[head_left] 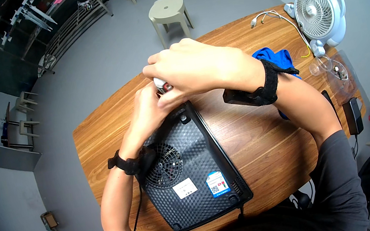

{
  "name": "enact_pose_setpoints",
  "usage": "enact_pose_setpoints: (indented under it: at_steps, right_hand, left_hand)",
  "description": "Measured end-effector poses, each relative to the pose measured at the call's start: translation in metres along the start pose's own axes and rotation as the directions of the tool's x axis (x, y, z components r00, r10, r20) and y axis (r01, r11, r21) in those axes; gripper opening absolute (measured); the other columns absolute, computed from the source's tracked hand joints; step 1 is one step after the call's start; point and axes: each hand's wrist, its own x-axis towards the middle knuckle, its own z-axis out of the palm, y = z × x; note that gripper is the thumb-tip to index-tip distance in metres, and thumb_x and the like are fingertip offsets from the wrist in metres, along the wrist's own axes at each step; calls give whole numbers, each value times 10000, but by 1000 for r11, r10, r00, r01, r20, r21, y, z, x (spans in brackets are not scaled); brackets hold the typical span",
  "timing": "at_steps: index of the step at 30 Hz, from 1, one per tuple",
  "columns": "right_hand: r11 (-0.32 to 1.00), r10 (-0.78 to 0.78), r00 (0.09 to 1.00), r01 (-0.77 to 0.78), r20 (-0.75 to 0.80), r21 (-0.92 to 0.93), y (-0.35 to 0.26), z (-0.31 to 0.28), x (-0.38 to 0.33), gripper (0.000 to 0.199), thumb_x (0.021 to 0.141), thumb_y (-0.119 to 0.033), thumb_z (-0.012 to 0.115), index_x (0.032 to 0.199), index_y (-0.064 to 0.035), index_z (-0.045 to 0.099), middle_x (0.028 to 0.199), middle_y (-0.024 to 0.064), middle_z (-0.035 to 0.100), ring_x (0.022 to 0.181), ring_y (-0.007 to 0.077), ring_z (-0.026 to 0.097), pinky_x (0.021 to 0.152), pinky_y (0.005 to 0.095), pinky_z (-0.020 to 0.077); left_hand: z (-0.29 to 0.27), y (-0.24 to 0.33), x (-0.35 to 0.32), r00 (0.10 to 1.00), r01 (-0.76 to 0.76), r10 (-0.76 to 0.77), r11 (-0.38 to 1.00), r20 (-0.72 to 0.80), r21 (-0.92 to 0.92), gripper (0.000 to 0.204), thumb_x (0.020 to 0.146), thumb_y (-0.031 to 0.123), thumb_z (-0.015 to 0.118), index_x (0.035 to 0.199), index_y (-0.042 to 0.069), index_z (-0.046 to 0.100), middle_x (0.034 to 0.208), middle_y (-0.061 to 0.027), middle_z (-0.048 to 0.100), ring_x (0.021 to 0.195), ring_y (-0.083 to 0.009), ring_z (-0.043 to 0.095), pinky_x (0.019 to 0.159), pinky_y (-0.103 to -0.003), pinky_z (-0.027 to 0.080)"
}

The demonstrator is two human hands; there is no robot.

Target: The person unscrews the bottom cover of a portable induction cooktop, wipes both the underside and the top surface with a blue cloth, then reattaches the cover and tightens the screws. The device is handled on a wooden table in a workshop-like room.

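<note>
A black induction cooktop [193, 161] lies upside down on the wooden table, its round fan grille, small feet and two stickers facing up. Above its far end my two hands meet. My right hand [194, 67] is closed around a small white object with red and dark markings [163, 85]. Only a short part of that object shows; the fingers cover the rest, so its kind is unclear. My left hand [146, 106] is closed too, with its fingers against the same object from the left and below. Black straps with small boxes sit on both wrists.
Right of my right forearm lies a blue cloth [276, 56]. A white fan [318, 13], a cable [271, 13] and a clear plastic bag [342, 75] are at the table's right end. A black box-shaped device [353, 116] stands near the right edge. Beyond the table is a stool [168, 10].
</note>
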Motion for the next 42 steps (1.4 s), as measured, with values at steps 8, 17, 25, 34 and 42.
enact_pose_setpoints:
  at_steps: [8,17,25,34,42]
  right_hand:
    - [935,-259,962,272,-86,228,25,16,2,356,860,-199,769,1109,10,625,1081,174,657,1009,396,665,868,461,540]
    - [996,-9,996,16,-88,88,4,10,3,371,815,-199,799,1092,-7,643,1087,183,693,1025,367,694,886,448,558]
    - [974,-126,979,153,-159,170,20,17,2,390,870,-253,754,1115,-3,582,1077,186,665,977,403,673,833,476,537]
    - [965,-93,991,113,-92,238,21,18,7,408,856,-297,767,1056,15,596,995,211,698,969,411,678,823,471,539]
    - [984,-78,979,107,-188,145,17,24,2,384,854,-218,727,1112,8,556,1053,214,656,942,419,668,783,486,526]
  left_hand:
    - [-8,-4,-5,997,-61,66,994,48,-87,341,811,230,886,972,-21,717,892,-85,757,826,-181,726,734,-345,561]
    - [-4,5,-5,999,34,-34,999,-27,-1,324,815,207,871,977,-18,703,871,-94,752,829,-184,723,733,-357,556]
    - [-7,-1,-4,999,44,-42,998,31,-42,339,775,188,885,903,-48,678,851,-164,719,765,-272,705,686,-404,544]
    - [-1,2,-5,996,70,-76,992,-55,-104,383,761,200,901,948,-26,655,867,-127,707,780,-227,693,709,-380,551]
    - [-6,3,-4,998,-1,-2,999,-55,-48,363,783,206,879,980,-16,669,911,-117,714,794,-219,691,714,-369,546]
